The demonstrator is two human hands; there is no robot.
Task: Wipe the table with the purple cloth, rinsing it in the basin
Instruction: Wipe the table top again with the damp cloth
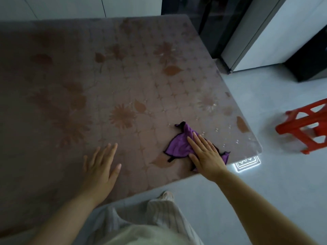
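My left hand [100,167] lies flat and spread on the table [70,76], gripping nothing. My right hand [205,154] presses open-palmed on the purple cloth [177,146], crumpled near the table's near right corner. Pushing further right could slide the cloth off the edge toward the red stool [304,128]. No basin shows. I see no readable writing.

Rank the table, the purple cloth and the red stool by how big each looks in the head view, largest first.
1. table, filling most of the frame.
2. red stool, though the right edge cuts it off and it stands lower, on the floor.
3. purple cloth, partly hidden under the right hand; its closeness to the stool's visible size makes this order unsure.
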